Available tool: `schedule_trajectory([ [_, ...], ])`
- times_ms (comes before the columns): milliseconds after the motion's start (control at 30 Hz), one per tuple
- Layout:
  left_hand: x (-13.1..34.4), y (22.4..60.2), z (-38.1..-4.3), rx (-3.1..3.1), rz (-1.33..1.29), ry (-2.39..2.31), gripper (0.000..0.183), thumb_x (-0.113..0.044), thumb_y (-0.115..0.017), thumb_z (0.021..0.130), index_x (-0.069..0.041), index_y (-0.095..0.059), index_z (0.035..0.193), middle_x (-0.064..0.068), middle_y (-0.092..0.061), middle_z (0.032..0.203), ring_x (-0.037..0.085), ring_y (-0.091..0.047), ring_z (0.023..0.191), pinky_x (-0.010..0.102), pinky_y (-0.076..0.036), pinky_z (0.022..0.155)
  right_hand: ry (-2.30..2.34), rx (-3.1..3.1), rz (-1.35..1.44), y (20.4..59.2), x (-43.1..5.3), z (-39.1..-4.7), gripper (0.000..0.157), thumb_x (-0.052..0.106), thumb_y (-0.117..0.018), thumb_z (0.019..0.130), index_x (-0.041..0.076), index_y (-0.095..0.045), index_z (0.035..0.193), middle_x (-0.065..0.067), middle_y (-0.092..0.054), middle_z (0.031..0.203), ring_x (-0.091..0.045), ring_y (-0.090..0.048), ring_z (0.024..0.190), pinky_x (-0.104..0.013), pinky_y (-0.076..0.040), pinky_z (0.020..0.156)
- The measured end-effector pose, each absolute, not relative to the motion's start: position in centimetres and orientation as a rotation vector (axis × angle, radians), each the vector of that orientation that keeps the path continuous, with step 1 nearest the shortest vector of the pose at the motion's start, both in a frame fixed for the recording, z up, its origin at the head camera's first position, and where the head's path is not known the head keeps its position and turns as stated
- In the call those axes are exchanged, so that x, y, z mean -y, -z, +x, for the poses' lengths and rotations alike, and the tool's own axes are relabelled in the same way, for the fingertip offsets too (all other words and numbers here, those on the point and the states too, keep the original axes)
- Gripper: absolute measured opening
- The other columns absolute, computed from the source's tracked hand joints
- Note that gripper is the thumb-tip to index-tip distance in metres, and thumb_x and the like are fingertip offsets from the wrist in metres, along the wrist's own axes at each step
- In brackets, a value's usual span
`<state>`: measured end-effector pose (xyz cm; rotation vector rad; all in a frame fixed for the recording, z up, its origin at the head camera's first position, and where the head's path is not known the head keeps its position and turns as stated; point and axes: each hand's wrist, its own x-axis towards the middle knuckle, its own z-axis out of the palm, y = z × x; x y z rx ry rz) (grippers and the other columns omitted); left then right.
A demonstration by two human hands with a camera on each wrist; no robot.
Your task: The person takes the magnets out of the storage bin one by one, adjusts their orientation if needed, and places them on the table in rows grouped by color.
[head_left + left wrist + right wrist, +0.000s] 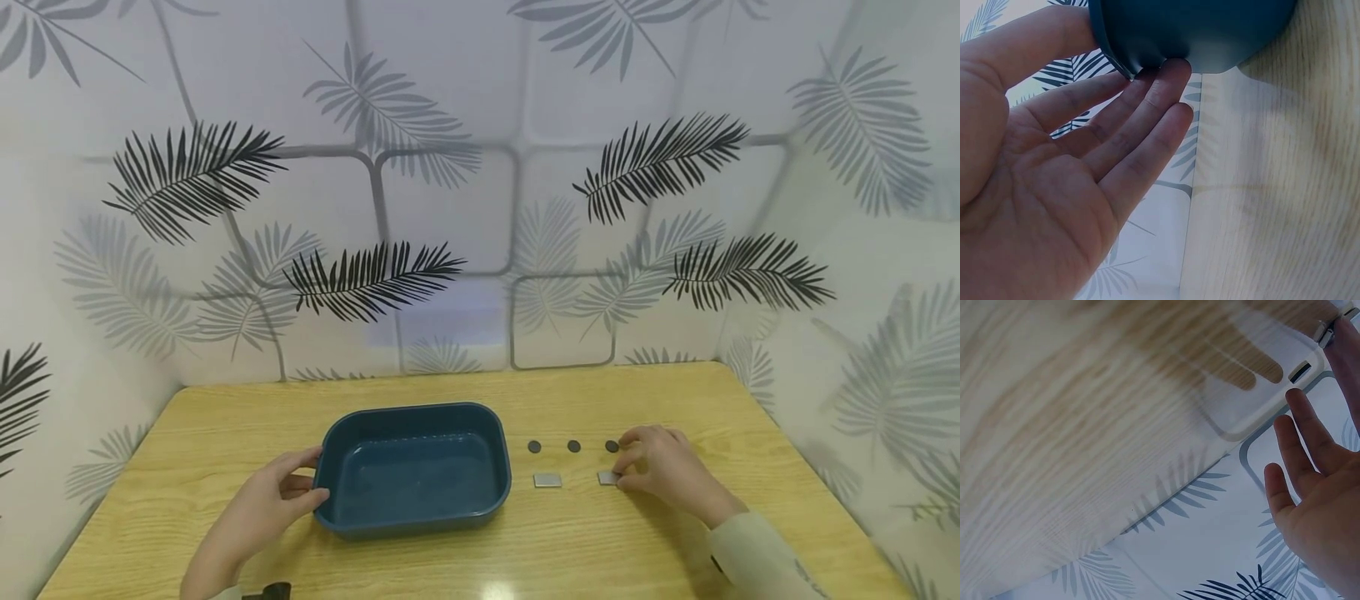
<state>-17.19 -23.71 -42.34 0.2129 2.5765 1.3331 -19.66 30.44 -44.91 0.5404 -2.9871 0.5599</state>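
A deep blue rectangular basin (411, 527) with rounded corners sits on the table. My left hand (258, 504) holds its left wall, thumb over the rim and fingers against the outside; in the left wrist view the fingertips (1179, 72) touch the blue wall. Right of the basin, my right hand (670, 471) pinches a small silver rectangular plate (607, 478) by its right end, low over the tabletop. The plate's far end is hidden by the fingers. A second silver plate (547, 481) lies to its left. Behind them are dark round discs (573, 447), one close to my right fingertips.
The wood-grain table (450, 575) ends at a wall (465, 208) covered in leaf patterns, with more patterned wall on both sides. A dark object (277, 591) shows at the left wrist, by the bottom edge of the head view.
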Motion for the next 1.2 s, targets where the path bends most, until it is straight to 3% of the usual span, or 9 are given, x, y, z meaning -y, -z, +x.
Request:
schedule_trajectory([
  [300, 23.6, 42.1, -17.1, -2.587, 0.21, -1.328, 0.071, -0.022, -0.073, 0.097, 0.005, -0.04, 0.155, 0.026, -0.053, 0.148, 0.034, -0.067, 0.12, 0.036, -0.063, 0.09, -0.571, 2.989, 0.545, 45.1, -30.6, -19.6, 0.013, 0.026, -0.089, 0.077, 0.028, -0.082, 0.088, -0.01, -0.071, 0.124, -0.041, -0.06, 0.121, -0.07, -0.036, 0.108],
  [533, 23.5, 42.2, -17.2, -2.602, 0.225, -1.319, 0.07, -0.022, -0.073, 0.098, 0.004, -0.041, 0.155, 0.026, -0.052, 0.149, 0.036, -0.067, 0.121, 0.038, -0.063, 0.091, -0.605, 2.953, 0.499, 44.7, -30.8, -19.9, 0.005, 0.024, -0.083, 0.086, 0.023, -0.082, 0.091, -0.013, -0.074, 0.122, -0.041, -0.065, 0.118, -0.072, -0.038, 0.101],
  [733, 23.5, 42.0, -17.1, -2.633, 0.23, -1.28, 0.069, -0.021, -0.072, 0.098, 0.004, -0.041, 0.155, 0.027, -0.052, 0.149, 0.038, -0.066, 0.121, 0.04, -0.063, 0.092, -0.647, 2.914, 0.427, 43.6, -30.8, -19.8, 0.011, 0.019, -0.082, 0.087, 0.016, -0.081, 0.098, -0.016, -0.072, 0.123, -0.043, -0.064, 0.119, -0.072, -0.037, 0.103],
  [1200, 23.5, 42.0, -17.2, -2.72, 0.256, -1.214, 0.069, -0.029, -0.07, 0.1, 0.004, -0.042, 0.153, 0.023, -0.055, 0.145, 0.033, -0.067, 0.12, 0.041, -0.062, 0.095, -0.641, 2.993, 0.447, 44.0, -31.2, -19.5, 0.025, 0.028, -0.088, 0.081, 0.017, -0.08, 0.101, -0.019, -0.069, 0.127, -0.047, -0.061, 0.12, -0.072, -0.035, 0.104],
])
